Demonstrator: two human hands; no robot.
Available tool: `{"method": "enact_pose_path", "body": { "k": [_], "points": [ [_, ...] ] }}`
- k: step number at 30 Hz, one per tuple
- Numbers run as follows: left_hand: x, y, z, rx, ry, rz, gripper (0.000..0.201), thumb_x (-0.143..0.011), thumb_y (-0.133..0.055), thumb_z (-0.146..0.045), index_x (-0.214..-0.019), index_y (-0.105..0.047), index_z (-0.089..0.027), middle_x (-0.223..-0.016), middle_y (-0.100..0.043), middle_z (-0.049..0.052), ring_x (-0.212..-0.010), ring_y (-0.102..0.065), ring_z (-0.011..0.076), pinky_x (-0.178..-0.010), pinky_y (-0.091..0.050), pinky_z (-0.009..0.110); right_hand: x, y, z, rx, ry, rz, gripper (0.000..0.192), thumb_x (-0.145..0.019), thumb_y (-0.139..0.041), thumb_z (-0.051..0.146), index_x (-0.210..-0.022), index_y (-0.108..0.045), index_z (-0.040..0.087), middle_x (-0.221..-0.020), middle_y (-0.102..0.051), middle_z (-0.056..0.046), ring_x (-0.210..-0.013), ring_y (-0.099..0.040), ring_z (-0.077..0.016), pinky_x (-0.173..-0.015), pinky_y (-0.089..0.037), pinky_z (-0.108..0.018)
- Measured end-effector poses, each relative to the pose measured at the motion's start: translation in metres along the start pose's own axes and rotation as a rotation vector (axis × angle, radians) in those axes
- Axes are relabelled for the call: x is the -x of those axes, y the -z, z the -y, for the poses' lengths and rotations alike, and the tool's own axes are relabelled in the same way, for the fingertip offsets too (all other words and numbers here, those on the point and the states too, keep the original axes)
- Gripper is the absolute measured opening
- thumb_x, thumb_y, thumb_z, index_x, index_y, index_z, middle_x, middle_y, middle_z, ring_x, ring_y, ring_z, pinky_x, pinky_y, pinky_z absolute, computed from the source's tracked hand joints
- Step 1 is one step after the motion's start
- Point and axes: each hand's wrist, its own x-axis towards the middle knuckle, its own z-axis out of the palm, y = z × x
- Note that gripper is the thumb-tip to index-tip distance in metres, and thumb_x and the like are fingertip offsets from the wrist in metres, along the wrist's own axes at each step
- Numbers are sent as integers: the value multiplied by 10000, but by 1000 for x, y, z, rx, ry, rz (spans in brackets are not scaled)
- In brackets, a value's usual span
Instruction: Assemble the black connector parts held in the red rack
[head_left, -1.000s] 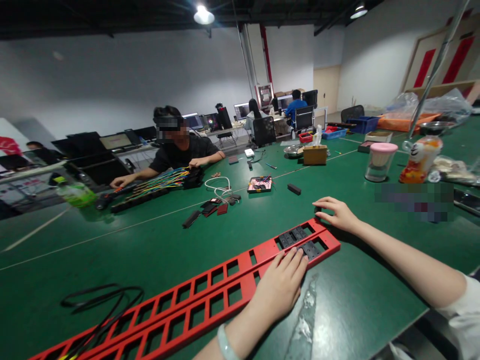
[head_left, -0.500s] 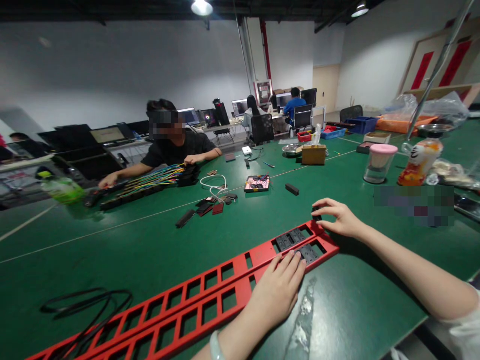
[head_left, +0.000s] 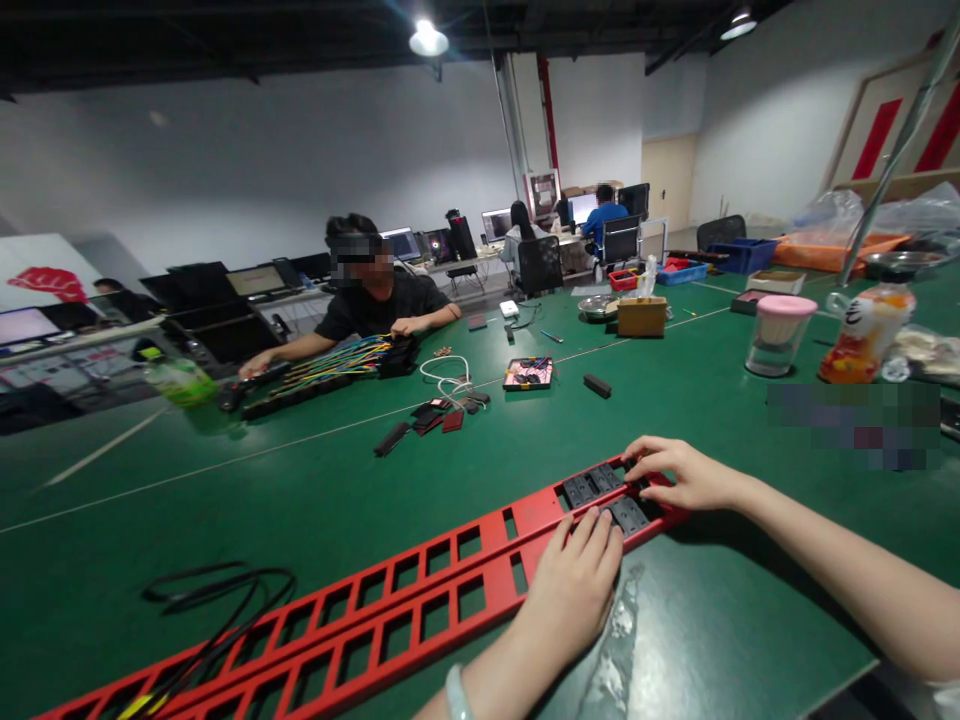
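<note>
A long red frame (head_left: 537, 510) with two rows of rectangular cutouts lies slantwise on the green table. Black socket-like modules (head_left: 592, 485) fill several openings near its far right end; more of them (head_left: 630, 515) sit in the near row. My left hand (head_left: 574, 575) rests flat on the near row, fingers stretched toward the modules and partly covering them. At the right end, my right hand (head_left: 686, 475) pinches a small black module (head_left: 636, 468) against the far row's end opening. Its fingers hide most of that piece.
Black cables (head_left: 247, 590) cross the frame's left part. Beyond lie loose dark pieces (head_left: 427, 418), a small tray with wires (head_left: 529, 374) and a black block (head_left: 598, 385). A pink-lidded cup (head_left: 780, 335) and a bottle (head_left: 862, 335) stand right. Across the table, a co-worker (head_left: 375, 300) handles coloured wires.
My right hand has lowered the black module from above the frame's end into the end opening. My left hand stays on the frame. The whole view has shifted slightly.
</note>
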Motion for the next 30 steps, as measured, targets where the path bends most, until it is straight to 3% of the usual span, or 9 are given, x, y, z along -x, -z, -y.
{"method": "enact_pose_path", "body": {
  "k": [4,13,30],
  "points": [
    [-1,-2,-2,-17,22,-15,411,-853,-365,-321,-1222,-421,-148,-1299,-409,104,-1216,-323,241,-985,-242,407,0,2,4,-15,-26,67,320,-673,-608,173,-992,-615,188,-1027,-535,-78,-941,-525,-167,-824,-424,-290],
    [-3,7,1,11,18,29,412,-846,-363,-306,-1229,-416,-164,-1296,-416,93,-1204,-346,236,-968,-276,396,-1,5,17,-8,-97,90,573,-583,-666,180,-1140,-533,208,-994,-574,-53,-896,-527,-176,-784,-419,-282],
    [-4,9,6,53,-20,27,440,-834,-392,-327,-1242,-400,-161,-1308,-399,98,-1213,-332,229,-987,-248,398,-1,4,11,-19,-117,149,559,-613,-663,234,-1152,-523,182,-1034,-598,-76,-931,-550,-191,-834,-402,-307]
  ]
}}
